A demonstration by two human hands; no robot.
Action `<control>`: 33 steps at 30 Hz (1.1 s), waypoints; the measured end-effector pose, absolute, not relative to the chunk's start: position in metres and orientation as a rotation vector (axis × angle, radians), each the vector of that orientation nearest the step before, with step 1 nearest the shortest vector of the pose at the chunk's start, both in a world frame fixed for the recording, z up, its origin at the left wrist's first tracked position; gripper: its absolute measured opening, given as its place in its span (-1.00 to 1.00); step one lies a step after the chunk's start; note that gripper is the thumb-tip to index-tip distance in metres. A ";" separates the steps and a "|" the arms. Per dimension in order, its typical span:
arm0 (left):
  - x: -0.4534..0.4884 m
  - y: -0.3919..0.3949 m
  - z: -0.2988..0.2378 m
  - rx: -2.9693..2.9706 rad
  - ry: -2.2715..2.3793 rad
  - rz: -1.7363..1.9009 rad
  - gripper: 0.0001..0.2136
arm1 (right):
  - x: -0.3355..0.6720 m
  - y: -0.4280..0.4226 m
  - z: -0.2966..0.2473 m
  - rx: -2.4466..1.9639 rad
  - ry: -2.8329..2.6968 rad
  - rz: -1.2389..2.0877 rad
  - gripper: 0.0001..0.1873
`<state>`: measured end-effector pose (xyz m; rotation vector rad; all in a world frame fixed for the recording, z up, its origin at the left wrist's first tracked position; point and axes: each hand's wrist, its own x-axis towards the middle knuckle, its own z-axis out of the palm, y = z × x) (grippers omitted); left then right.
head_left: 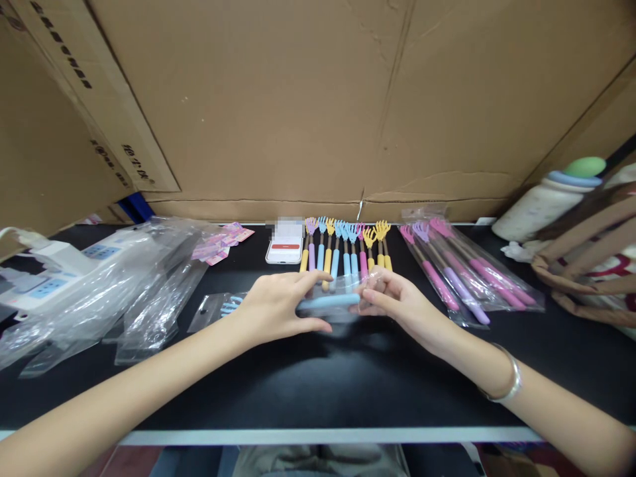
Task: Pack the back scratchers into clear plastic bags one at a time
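Observation:
A light-blue back scratcher (330,302) lies in a clear plastic bag (199,317), its claw to the left and its handle end to the right. Over its middle is my left hand (278,301), thumb and fingers apart on either side of the handle, hiding part of the shaft. My right hand (390,295) is closed, pinching the bag's clear film by the handle end. Just behind my hands stands a row of loose back scratchers (346,248) in blue, yellow, purple and pink.
Bagged pink and purple back scratchers (464,271) lie to the right. On the left are empty clear bags (159,298), a power strip (54,275) and pink cards (223,242). A phone (285,248) rests behind. At far right are a bottle (539,205) and a brown-handled bag (596,265). Cardboard (278,99) walls the back.

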<state>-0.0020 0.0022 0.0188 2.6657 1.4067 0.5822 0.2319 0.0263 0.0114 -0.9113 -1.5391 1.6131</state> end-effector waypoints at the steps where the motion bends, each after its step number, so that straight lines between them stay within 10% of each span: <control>1: -0.003 0.003 0.022 2.593 1.388 0.559 -0.46 | 0.233 0.027 0.012 -0.903 -1.524 1.618 -0.70; 18: -0.023 0.027 0.030 1.743 0.903 0.311 -0.70 | 0.240 0.038 0.019 -0.928 -1.338 1.612 -0.68; 33: -0.021 0.017 0.051 2.504 1.260 0.677 -0.82 | 0.247 0.034 0.037 -0.833 -1.532 1.417 -0.68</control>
